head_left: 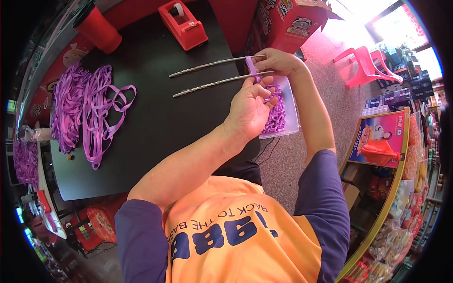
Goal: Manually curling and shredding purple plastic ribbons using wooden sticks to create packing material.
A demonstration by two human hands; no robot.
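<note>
Two thin, twisted metal rods (pixel 207 67) run side by side over the right part of the dark table. A short band of purple ribbon (pixel 250 66) spans them near their right ends. My right hand (pixel 279 62) is closed at those ends, gripping the rods; its fingertips are partly hidden. Under the nearer rod, my left hand (pixel 249 109) pinches at the lower end of the ribbon, its other fingers loosely curled. Below both hands stands a translucent plastic box (pixel 291 106), holding many small purple ribbon pieces (pixel 278 113).
Long loops of purple ribbon (pixel 68 106) lie heaped on the table's left (pixel 155 151). A red tape dispenser (pixel 183 26) and a red cup-shaped container (pixel 98 29) stand at the far side. Right of the table are a red carton (pixel 292 23), a pink plastic chair (pixel 365 66) and a display cabinet (pixel 377 141).
</note>
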